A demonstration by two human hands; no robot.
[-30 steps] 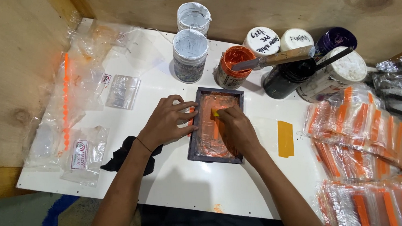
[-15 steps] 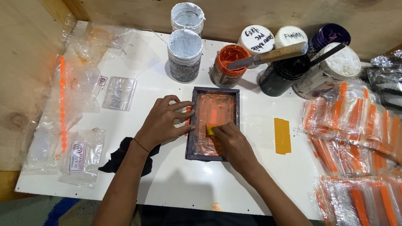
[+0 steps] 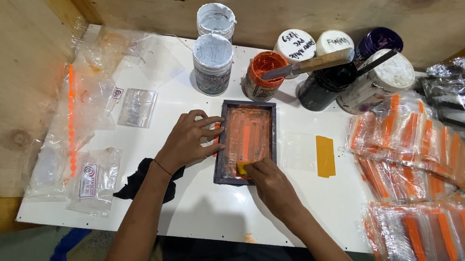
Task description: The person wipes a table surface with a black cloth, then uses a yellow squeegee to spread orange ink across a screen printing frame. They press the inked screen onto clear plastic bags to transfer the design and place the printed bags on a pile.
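Note:
A small dark-framed printing screen (image 3: 247, 110) smeared with orange ink lies flat in the middle of the white table (image 3: 195, 209). My left hand (image 3: 189, 142) presses on its left edge, fingers spread over the frame. My right hand (image 3: 272, 184) grips a small yellow squeegee (image 3: 242, 168) at the near end of the screen, inside the frame. An open jar of orange ink (image 3: 263, 73) stands just behind the screen, with a wooden-handled spatula (image 3: 312, 63) resting across it.
Several paint jars (image 3: 212, 59) line the back edge. Piles of clear bags printed with orange stripes (image 3: 419, 158) cover the right side. A yellow strip (image 3: 325, 156) lies right of the screen. Clear bags (image 3: 136, 107) and a black rag (image 3: 141, 178) lie on the left.
My right hand has drawn the yellow squeegee down the screen from its middle to its near end. My left hand has stayed on the frame's left edge.

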